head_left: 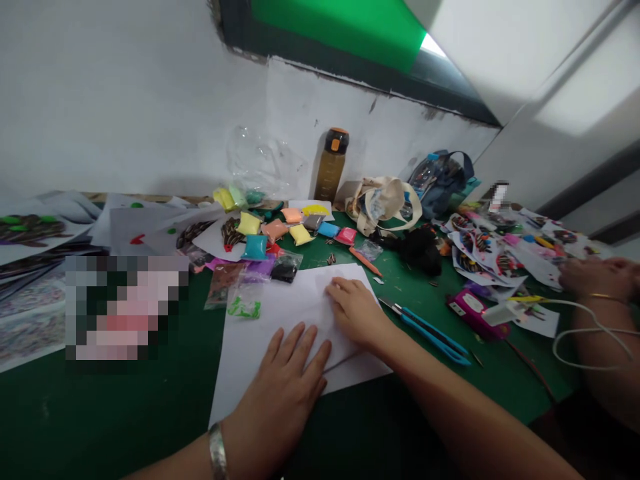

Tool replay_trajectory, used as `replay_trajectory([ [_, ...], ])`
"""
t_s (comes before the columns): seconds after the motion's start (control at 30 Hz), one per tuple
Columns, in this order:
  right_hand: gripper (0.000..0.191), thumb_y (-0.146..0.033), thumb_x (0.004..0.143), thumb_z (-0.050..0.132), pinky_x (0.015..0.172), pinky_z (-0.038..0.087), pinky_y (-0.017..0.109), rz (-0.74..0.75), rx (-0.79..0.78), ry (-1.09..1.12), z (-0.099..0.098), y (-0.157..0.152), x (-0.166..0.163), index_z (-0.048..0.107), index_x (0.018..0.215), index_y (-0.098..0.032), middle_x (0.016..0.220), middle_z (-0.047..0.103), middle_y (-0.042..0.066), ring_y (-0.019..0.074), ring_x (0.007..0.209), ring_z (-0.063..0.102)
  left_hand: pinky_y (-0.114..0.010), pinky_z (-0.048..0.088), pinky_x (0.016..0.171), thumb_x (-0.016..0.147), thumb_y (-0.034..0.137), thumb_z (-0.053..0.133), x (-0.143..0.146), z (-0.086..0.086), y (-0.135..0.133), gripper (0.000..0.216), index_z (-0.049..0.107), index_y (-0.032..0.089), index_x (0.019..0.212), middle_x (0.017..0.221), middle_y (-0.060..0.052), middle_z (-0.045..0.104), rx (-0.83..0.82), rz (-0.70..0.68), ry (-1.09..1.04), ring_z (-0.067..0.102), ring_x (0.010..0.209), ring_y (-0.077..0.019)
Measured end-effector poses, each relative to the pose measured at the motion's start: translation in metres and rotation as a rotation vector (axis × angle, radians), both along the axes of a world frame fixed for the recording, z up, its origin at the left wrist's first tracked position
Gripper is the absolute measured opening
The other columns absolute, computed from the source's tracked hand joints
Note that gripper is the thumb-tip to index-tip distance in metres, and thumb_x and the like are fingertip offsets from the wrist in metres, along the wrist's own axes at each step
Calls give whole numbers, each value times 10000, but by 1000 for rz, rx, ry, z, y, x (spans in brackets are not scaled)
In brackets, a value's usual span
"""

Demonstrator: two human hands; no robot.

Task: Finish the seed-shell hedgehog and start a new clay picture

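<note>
White paper [250,360] lies on the green table in front of me. My left hand [290,387] rests flat on its lower part, with the fingers spread and a silver bracelet at the wrist. Near the right edge, my right hand [357,313] presses its outstretched fingers on the sheet. A paper edge or fold shows between the two hands. On the paper's upper left sits a small clear bag with green bits [244,307]. Beside my right forearm lies a long blue-handled tool [433,333] with a metal tip.
Small colored packets [255,247] and a black packet [284,269] lie behind the paper. A brown bottle [331,167] and a cream bag [370,203] stand by the wall. At right are a magenta box [475,313], a white cable [595,320] and another person's hands [597,277].
</note>
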State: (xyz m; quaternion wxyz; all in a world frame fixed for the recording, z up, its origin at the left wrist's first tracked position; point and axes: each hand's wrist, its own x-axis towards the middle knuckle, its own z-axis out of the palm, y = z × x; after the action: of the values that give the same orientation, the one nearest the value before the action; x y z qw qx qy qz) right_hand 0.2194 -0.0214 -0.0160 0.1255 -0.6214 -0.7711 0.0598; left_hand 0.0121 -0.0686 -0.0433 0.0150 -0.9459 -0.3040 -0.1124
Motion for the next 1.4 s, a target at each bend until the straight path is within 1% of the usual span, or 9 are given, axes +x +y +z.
replay_trajectory([
  [0.2,153,-143,831,514,907,382,352,-70,0,151,-3,5,-5,651,884,-184,1026,618,81,216,1005,506,-566,320,1039,942,282,441,0,-1,-1,448,398,257,1387,1429,-113,444,-32,-2,-21,354,1334,-329],
  [0.33,125,-123,799,511,823,393,341,-82,-31,215,1,7,-2,615,799,-190,876,617,56,206,885,519,-569,316,1041,946,284,429,-1,1,0,442,398,249,1386,1433,-123,435,-61,-1,-23,346,1339,-332],
  [0.47,158,-147,809,474,710,426,294,-94,-60,307,3,5,-1,597,884,-214,788,616,11,171,763,547,-570,309,1048,952,297,417,-1,4,0,437,394,250,1386,1432,-121,436,-85,-4,-24,344,1340,-332],
  [0.57,274,-188,790,494,633,441,260,-152,-139,540,3,3,-1,588,1045,-218,754,600,-17,143,677,549,-571,312,1046,948,293,425,0,5,1,435,401,251,1380,1426,-125,442,-75,-3,-16,355,1334,-333],
  [0.7,307,-194,748,542,689,459,276,-194,-206,694,5,2,0,628,1042,-193,781,610,-5,143,709,567,-573,324,1034,943,294,435,1,6,1,434,411,250,1374,1417,-125,455,-71,-5,8,366,1326,-339],
  [1.0,347,-145,782,497,761,485,316,-158,-63,450,-9,5,-4,635,1095,-201,899,678,38,175,805,612,-553,280,1061,958,293,405,0,3,-1,435,390,263,1391,1439,-112,430,-59,10,-8,325,1351,-323],
  [1.13,365,-155,784,508,823,475,347,-124,8,389,2,-1,-2,620,1129,-196,989,667,65,195,877,597,-549,274,1061,966,323,388,0,6,0,435,383,269,1398,1450,-104,417,-74,2,13,321,1354,-320],
  [1.3,274,-240,855,474,874,458,395,-143,166,177,24,-28,43,642,1068,-202,1044,673,87,242,973,596,-546,229,1077,916,565,384,-2,6,1,584,358,268,1419,1481,-104,369,-87,-21,9,292,1363,-335],
  [1.4,294,-305,871,468,881,461,433,-251,195,47,15,-55,81,644,1079,-195,1062,674,111,280,1007,592,-537,197,1089,911,587,369,-2,5,1,613,332,268,1433,1493,-97,348,-88,-23,0,273,1370,-330],
])
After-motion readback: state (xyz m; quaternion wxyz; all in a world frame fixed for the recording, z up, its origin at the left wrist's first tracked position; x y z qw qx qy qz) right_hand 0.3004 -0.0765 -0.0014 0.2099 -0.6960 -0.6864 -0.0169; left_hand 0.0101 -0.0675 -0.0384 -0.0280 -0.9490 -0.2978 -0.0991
